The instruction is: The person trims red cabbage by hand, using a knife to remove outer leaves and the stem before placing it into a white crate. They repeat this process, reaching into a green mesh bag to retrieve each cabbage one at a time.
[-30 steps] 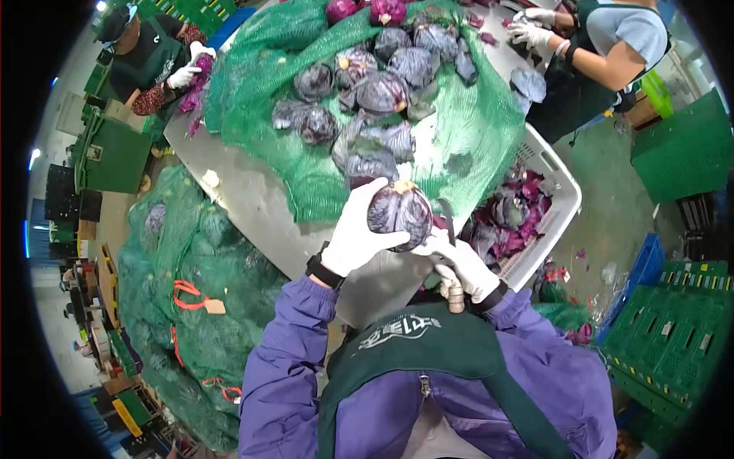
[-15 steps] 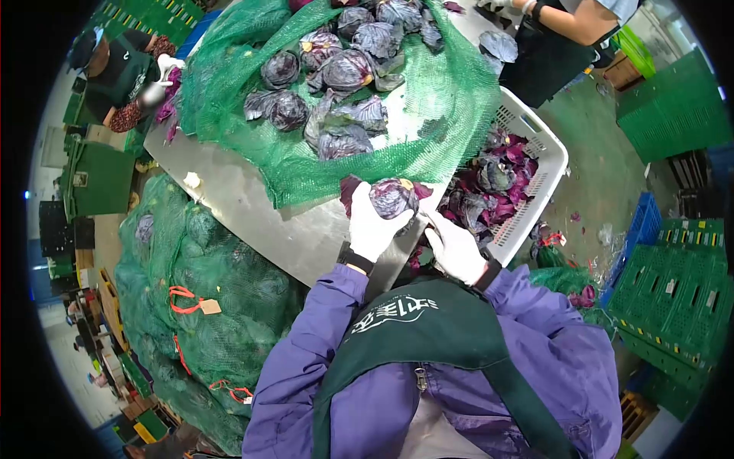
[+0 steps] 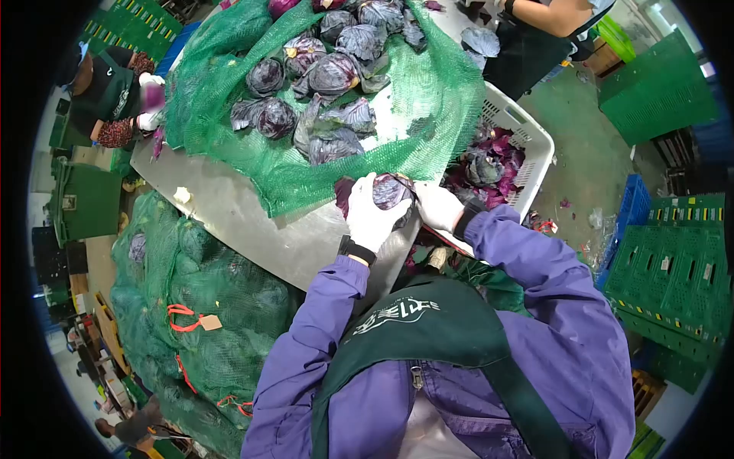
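A red cabbage (image 3: 392, 193) rests at the near edge of the steel table, with loosened dark outer leaves on its left side. My left hand (image 3: 373, 216), in a white glove, is wrapped round its left and near side. My right hand (image 3: 439, 206), also gloved in white, is closed at the cabbage's right edge, fingertips against the dark outer leaves; what is pinched there is hidden. Beyond my hands, several red cabbages (image 3: 334, 75) and loose leaves lie on a spread green mesh sack (image 3: 298, 183).
The steel table (image 3: 252, 229) has a pale scrap (image 3: 182, 195) on it. A white crate (image 3: 541, 145) of purple leaves stands right. Full green mesh sacks (image 3: 222, 283) sit left. Co-workers (image 3: 115, 92) stand at left and far right. Green crates (image 3: 665, 268) are stacked right.
My right hand has moved up to the cabbage's right edge, its elbow swinging outward. My left hand still holds the cabbage. The co-worker at left has brought both hands round a purple piece.
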`<state>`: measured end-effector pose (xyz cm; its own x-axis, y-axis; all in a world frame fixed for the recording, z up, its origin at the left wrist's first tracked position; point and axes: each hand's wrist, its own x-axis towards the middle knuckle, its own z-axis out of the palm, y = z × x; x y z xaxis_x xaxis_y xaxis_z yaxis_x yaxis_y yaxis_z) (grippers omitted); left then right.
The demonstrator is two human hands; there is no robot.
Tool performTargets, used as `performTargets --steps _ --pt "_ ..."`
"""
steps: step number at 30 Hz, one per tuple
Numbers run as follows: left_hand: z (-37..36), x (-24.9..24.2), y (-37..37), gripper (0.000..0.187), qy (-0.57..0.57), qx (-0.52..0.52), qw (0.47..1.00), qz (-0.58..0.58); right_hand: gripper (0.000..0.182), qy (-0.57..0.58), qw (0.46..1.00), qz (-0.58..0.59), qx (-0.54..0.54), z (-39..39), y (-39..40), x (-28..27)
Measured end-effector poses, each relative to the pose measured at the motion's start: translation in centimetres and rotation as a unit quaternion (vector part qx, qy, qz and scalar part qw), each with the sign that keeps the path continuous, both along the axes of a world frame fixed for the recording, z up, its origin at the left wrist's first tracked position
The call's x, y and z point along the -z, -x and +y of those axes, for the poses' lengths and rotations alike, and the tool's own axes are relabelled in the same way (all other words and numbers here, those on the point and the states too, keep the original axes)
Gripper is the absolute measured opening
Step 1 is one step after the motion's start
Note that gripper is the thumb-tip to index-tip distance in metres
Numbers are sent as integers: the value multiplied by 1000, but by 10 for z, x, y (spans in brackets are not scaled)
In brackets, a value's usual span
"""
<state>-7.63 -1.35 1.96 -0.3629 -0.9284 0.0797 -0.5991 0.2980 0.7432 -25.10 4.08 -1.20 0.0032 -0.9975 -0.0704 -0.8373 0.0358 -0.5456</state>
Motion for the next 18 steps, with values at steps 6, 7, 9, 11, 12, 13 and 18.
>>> performTargets --steps 6,7,9,11,12,13,18 --pt "14 22 -19 85 15 27 992 123 43 -89 995 -35 -11 -14 5 13" --pt "18 25 -25 88 26 30 988 146 27 -32 997 -52 40 -6 -1 15" --pt "28 14 -35 92 40 43 989 133 28 21 990 -134 36 4 -6 15" --pt "33 27 -36 81 -51 21 964 261 24 -62 982 -162 73 12 -9 -6" --pt "30 22 -36 73 -84 -2 966 245 26 -125 960 -225 106 15 -11 -28" --pt "25 15 -33 66 -116 -26 966 230 29 -187 930 -285 136 17 -9 -38" --pt "1 9 11 55 85 -10 989 125 42 15 921 -379 85 3 19 -37"
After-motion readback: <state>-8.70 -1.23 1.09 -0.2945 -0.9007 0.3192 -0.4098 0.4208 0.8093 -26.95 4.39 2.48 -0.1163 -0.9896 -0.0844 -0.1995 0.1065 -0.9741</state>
